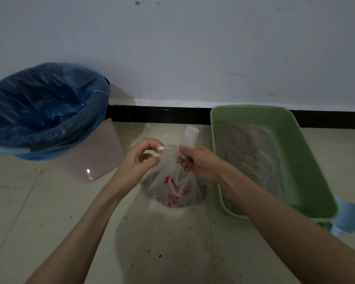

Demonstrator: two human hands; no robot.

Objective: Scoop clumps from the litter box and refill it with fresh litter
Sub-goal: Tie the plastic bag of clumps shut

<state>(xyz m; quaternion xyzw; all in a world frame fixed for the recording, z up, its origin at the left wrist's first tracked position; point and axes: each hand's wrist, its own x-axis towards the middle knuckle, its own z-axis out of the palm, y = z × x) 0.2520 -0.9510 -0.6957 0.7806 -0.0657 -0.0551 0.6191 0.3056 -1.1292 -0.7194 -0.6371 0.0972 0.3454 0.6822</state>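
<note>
Pinching bag point(172, 181) handles: left hand point(138, 160) w/ fingertips, right hand point(199, 162) (fist-closed).

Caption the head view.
Both hands grip a plastic bag's neck between bin and litter box.

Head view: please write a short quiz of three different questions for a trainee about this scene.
1. True or false: the plastic bag stands inside the litter box.
2. What lines the bin? A) a blue bag B) newspaper C) nothing
3. Fill in: the bag's handles are held by ____ hands.

Key: 1. False; it stands on the floor between the bin and the box. 2. A, the blue liner. 3. Both: left hand and right hand.
</note>
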